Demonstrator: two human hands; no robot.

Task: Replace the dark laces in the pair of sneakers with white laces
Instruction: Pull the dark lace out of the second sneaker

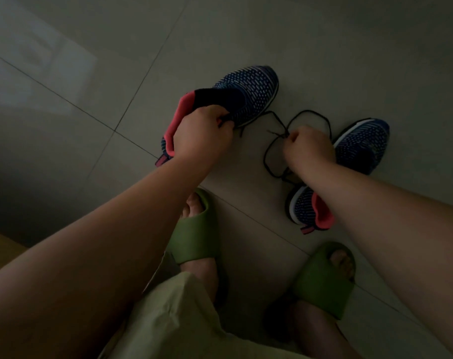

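Note:
Two navy knit sneakers with pink linings stand on the tiled floor. My left hand (200, 133) grips the left sneaker (248, 92) at its lace area, tilting it up off the floor. The right sneaker (360, 146) lies flat, partly hidden under my right forearm. My right hand (308, 149) pinches a dark lace (310, 114), which loops loosely across the floor between the two shoes and runs back to the left sneaker. No white laces are in view.
My feet in green slides (194, 229) (321, 275) stand on the grey floor tiles (90, 73) just below the sneakers. A light green garment (173, 320) covers my lap. A wooden edge (0, 244) shows at the far left.

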